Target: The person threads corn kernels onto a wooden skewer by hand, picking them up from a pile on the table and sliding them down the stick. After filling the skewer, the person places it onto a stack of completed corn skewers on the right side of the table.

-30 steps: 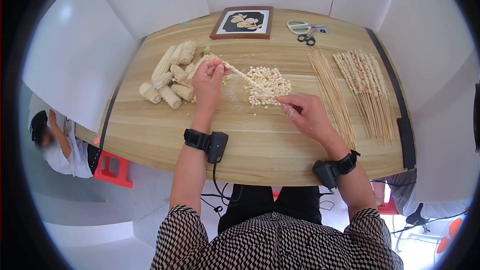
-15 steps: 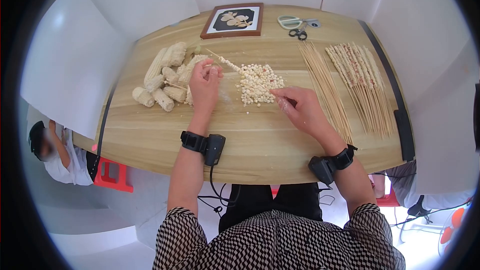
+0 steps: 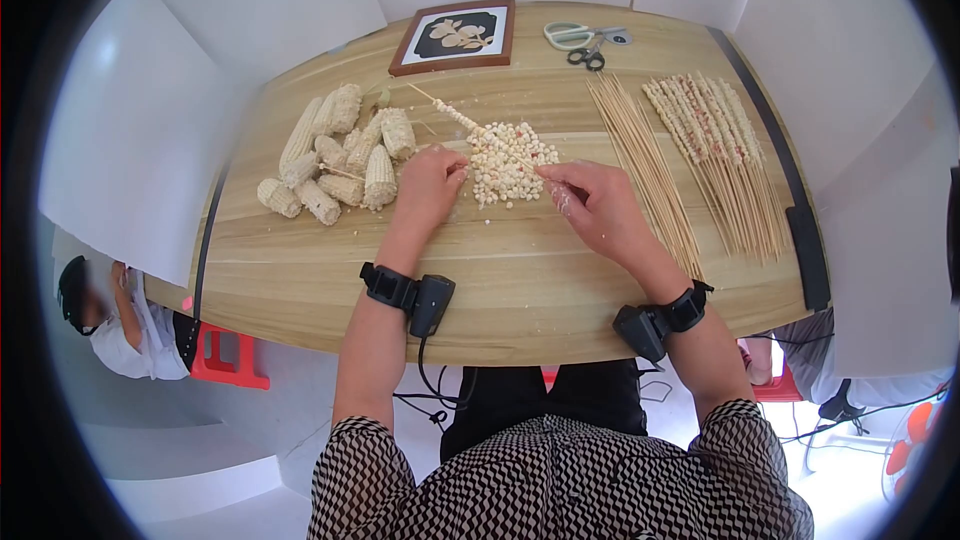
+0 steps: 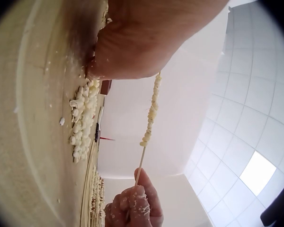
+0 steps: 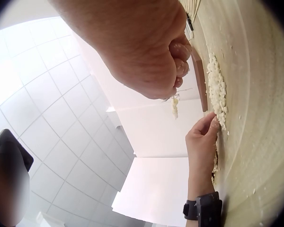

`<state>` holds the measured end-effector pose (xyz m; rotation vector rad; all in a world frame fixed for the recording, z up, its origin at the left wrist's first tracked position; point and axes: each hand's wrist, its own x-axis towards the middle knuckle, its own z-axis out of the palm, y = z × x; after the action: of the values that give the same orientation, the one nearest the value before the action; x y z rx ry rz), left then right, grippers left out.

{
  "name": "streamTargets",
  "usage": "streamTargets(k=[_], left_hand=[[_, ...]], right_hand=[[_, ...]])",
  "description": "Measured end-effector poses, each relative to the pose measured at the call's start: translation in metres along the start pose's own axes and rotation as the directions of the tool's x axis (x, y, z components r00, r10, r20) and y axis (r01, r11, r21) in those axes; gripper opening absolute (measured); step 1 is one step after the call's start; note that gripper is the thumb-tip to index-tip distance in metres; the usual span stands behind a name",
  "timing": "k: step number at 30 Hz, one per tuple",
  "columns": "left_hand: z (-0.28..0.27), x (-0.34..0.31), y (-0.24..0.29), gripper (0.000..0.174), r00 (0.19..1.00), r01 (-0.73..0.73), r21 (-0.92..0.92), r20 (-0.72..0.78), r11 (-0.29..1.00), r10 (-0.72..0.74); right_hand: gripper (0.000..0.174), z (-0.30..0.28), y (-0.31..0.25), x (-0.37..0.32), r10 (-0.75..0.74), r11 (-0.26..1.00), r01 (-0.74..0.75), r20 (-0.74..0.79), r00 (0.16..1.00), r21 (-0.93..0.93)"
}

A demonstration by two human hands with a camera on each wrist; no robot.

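My right hand [image 3: 600, 205] pinches the lower end of a thin wooden skewer [image 4: 142, 161]. White corn kernels [image 4: 153, 106] are threaded along it, and in the head view its bare tip [image 3: 422, 92] points up and left over the table. My left hand [image 3: 432, 183] is down at the left edge of a pile of loose corn kernels [image 3: 510, 162]. In the right wrist view its thumb [image 5: 214, 125] and forefinger come together right at the kernels; whether a kernel is between them I cannot tell.
Several corn cobs [image 3: 340, 155] lie heaped at the left. Bare skewers [image 3: 645, 170] and kernel-threaded skewers [image 3: 715, 145] lie at the right. At the back are a framed picture [image 3: 455, 37] and scissors [image 3: 585, 45]. White panels [image 3: 250, 5] surround the table.
My left hand has come away from the skewer's upper part and moved down and right to the kernel pile. My right hand keeps hold of the skewer. The head view has shifted slightly.
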<state>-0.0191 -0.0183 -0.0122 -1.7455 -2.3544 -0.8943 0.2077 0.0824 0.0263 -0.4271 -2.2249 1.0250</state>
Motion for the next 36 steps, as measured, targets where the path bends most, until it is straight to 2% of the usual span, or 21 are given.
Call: streamTargets(k=[4,10,12,13,15,16,18,24,29,36], left_hand=[[0.002,0.001,-0.001,0.013,1.000,-0.028,0.016,0.006,0.999,0.028],[0.000,0.001,0.003,0.014,0.997,0.074,-0.033,0.021,0.997,-0.074],[0.000,0.003,0.002,0.009,0.965,0.222,-0.271,-0.074,0.937,-0.250],[0.000,0.004,0.000,0.009,0.964,0.225,-0.271,-0.080,0.936,-0.255],[-0.003,0.007,-0.008,0.010,0.898,0.189,-0.662,-0.183,0.725,-0.401],[-0.006,0.008,-0.012,0.010,0.894,0.189,-0.661,-0.189,0.726,-0.405],[-0.011,0.008,-0.019,0.013,0.827,0.118,-0.867,-0.184,0.484,-0.531],[-0.017,0.010,-0.036,0.021,0.768,0.027,-0.912,-0.243,0.409,-0.593],[-0.018,0.010,-0.043,0.022,0.753,0.037,-0.886,-0.280,0.463,-0.596],[-0.016,0.010,-0.041,0.021,0.721,0.025,-0.891,-0.298,0.453,-0.626]], right_hand=[[0.020,0.001,0.001,0.000,-0.009,1.000,0.009,-0.004,1.000,-0.007],[0.020,0.002,0.002,0.000,-0.018,1.000,0.018,-0.003,1.000,-0.008],[0.020,0.001,0.002,0.001,-0.029,1.000,0.029,-0.001,1.000,-0.011],[0.021,0.001,0.001,0.001,-0.027,1.000,0.027,0.003,1.000,-0.015],[0.021,0.001,0.000,0.001,-0.034,0.999,0.034,0.011,0.999,-0.015],[0.022,0.002,0.000,0.000,-0.027,1.000,0.027,0.015,1.000,-0.001],[0.022,0.002,0.001,0.000,-0.027,1.000,0.027,0.022,0.999,0.012],[0.022,0.004,0.004,-0.002,-0.059,0.998,0.056,0.054,0.997,0.038],[0.022,0.001,-0.003,-0.002,-0.010,0.999,0.004,0.147,0.989,0.042],[0.022,0.003,0.001,-0.003,-0.037,0.999,0.031,0.148,0.988,0.040]])
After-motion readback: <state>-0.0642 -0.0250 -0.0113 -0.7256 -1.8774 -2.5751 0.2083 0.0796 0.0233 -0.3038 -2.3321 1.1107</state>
